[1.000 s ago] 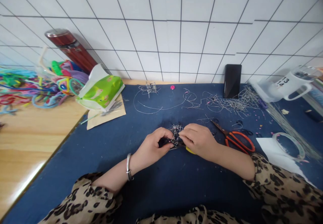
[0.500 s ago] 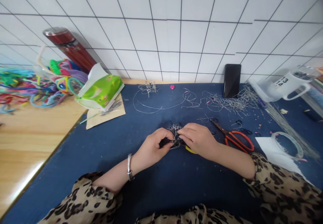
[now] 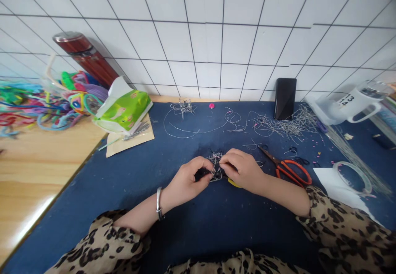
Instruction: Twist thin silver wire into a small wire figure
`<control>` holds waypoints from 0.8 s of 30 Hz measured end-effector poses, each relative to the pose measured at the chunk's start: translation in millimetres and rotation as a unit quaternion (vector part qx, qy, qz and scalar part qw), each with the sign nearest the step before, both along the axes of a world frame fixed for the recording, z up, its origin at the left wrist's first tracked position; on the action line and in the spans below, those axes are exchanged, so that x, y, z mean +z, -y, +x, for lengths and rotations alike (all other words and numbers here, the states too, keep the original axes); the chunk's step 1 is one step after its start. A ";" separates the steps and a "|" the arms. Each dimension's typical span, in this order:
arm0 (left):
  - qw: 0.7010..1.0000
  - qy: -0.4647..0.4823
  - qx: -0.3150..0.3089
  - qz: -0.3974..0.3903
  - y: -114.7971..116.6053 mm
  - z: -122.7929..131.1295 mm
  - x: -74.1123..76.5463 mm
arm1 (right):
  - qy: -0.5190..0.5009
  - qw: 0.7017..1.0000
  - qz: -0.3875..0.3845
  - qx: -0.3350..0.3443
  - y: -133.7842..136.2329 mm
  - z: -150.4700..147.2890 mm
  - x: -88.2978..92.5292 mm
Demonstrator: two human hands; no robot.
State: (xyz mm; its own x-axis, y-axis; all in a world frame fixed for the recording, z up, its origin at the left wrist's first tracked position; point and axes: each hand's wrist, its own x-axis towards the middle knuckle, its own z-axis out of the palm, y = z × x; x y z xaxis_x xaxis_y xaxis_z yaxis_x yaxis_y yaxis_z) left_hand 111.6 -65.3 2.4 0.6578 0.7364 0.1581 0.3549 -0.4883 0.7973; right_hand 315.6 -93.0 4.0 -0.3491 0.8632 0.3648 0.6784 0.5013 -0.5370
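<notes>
Between my two hands is a small tangled piece of silvery wire (image 3: 215, 157), low over the blue mat (image 3: 173, 233). My left hand (image 3: 190, 178) pinches its left side between thumb and fingers. On the other side, my right hand (image 3: 243, 170) is closed, with thumb and forefinger pressed together at the wire. The fingertips partly hide where each hand grips. A tool with a yellow handle (image 3: 234, 183) lies under my right hand, its remaining part mostly covered. Orange-handled scissors (image 3: 293, 172) rest just to the right.
At the back stand a wire figure (image 3: 185, 106), a pink bead-like piece (image 3: 211, 106) and a black phone (image 3: 285, 99). Loose wires (image 3: 287, 125) spread below the phone. Farther right are a white mug (image 3: 355, 105) and a tape roll (image 3: 352, 178). Left is a green tissue pack (image 3: 123, 111).
My right hand's fingers have shifted slightly at the wire, with the thumb and forefinger now more curled. My left hand keeps its pinch in nearly the same place.
</notes>
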 end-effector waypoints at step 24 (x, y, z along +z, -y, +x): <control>0.971 0.029 0.053 0.232 6.0 -1.4 7.6 | 0.024 0.991 0.123 0.053 5.8 -9.2 -0.7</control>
